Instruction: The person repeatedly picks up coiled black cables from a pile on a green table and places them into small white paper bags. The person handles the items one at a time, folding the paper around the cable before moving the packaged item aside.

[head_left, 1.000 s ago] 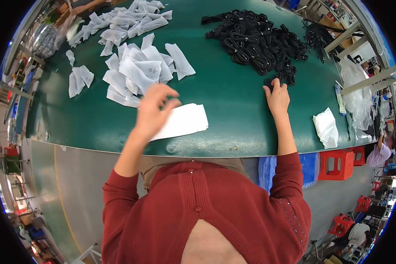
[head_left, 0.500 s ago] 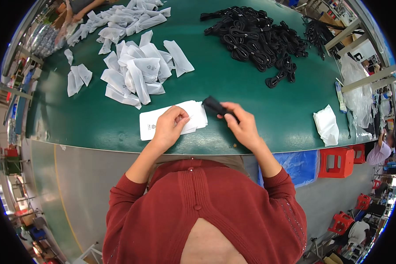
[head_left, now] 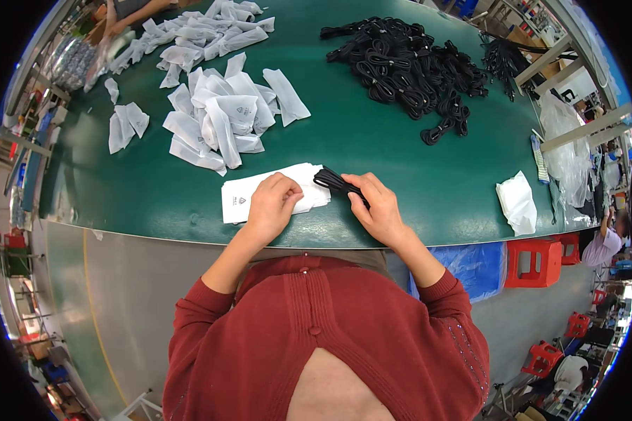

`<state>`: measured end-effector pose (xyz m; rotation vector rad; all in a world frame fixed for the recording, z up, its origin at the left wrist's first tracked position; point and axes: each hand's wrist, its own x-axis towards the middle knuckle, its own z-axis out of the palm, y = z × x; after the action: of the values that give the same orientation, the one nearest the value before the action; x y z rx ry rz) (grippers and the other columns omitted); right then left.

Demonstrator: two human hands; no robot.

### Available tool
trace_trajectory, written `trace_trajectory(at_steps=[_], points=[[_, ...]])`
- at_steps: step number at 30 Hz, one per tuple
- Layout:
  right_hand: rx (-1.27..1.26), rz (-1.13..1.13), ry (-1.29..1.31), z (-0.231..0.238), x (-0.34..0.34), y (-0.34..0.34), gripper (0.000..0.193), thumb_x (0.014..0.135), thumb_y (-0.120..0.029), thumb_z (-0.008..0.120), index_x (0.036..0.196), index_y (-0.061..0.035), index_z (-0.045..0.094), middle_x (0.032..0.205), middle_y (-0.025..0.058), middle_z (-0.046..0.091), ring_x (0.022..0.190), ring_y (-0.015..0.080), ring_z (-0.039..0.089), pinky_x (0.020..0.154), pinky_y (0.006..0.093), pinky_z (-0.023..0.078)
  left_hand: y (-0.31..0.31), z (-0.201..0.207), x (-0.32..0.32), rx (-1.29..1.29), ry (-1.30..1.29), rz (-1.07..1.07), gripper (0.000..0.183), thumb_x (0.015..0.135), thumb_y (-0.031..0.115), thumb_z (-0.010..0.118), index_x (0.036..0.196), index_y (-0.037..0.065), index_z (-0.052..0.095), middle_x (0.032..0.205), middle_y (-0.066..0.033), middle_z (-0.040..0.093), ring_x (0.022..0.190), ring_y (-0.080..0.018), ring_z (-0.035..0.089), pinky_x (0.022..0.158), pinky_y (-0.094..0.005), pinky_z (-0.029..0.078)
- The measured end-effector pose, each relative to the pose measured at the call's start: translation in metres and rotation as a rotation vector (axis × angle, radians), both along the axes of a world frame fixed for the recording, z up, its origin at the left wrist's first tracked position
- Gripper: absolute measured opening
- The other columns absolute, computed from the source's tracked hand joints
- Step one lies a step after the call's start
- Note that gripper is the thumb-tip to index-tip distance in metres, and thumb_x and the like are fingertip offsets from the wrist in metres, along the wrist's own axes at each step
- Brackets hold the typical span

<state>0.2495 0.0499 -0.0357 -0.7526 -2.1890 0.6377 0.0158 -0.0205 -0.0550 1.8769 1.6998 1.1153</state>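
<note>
Clock centred between the hands, 12 at the table's far side.

- Left hand [head_left: 274, 203], 1: at 9 o'clock, over the stack of flat white sleeves [head_left: 240, 202]. Grip narrow, thumb close to the curled fingers; whether a sleeve is pinched cannot be told.
- Right hand [head_left: 376, 203], 1: at 3 o'clock. Grip closed on the cable bundle, thumb on the near side, fingers on the far side.
- Cable bundle [head_left: 330, 179], 1: black, coiled; between the hands, loop end pointing to 10 o'clock, by the stack's right edge.
- Pile of white sleeves [head_left: 225, 116], 1: at 10 o'clock, loosely heaped.
- Farther sleeve pile [head_left: 207, 34], 1: at 11 o'clock.
- Black cable pile [head_left: 407, 67], 1: at 1 o'clock, its trailing bundles at 2.
- Crumpled white packet [head_left: 517, 203], 1: at 3 o'clock, near the edge of the green table [head_left: 428, 193].
- Blue-lined container [head_left: 470, 268], 1: at 4 o'clock, below table level.
</note>
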Motion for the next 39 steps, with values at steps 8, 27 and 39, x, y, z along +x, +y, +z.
trace_trajectory(at_steps=[8, 27, 39], points=[[0.114, 0.052, -0.041, 0.001, -0.011, -0.01, 0.035, 0.083, 0.0, 0.066, 0.118, -0.0036, 0.062, 0.09, 0.011, 0.06, 0.073, 0.0279, 0.063, 0.065, 0.0379, 0.052, 0.0, -0.003, -0.007, -0.11, -0.294, 0.063, 0.009, 0.084, 0.001, 0.071, 0.087, 0.001, 0.063, 0.08, -0.0066, 0.061, 0.071, -0.0149, 0.054, 0.07, -0.0273, 0.046], [-0.505, 0.304, 0.191, -0.007, -0.028, -0.005, 0.036, 0.095, -0.011, 0.064, 0.129, -0.0018, 0.06, 0.108, 0.0045, 0.053, 0.094, 0.0118, 0.051, 0.076, 0.0213, 0.044, 0.008, 0.044, -0.008, 0.118, -0.065, -0.127, 0.013, 0.079, 0.002, 0.072, 0.085, 0.004, 0.061, 0.097, -0.0085, 0.061, 0.092, -0.0279, 0.055, 0.079, -0.0362, 0.045], [0.109, -0.51, 0.022, 0.021, 0.012, 0.078, 0.034, 0.093, -0.019, 0.065, 0.126, -0.0113, 0.061, 0.1, 0.0147, 0.058, 0.078, 0.0249, 0.06, 0.069, 0.033, 0.052, 0.064, 0.091, -0.095, 0.238, -0.781, 0.205, 0.019, 0.096, 0.015, 0.064, 0.112, 0.005, 0.064, 0.101, 0.0005, 0.061, 0.086, -0.0083, 0.054, 0.076, -0.0235, 0.044]])
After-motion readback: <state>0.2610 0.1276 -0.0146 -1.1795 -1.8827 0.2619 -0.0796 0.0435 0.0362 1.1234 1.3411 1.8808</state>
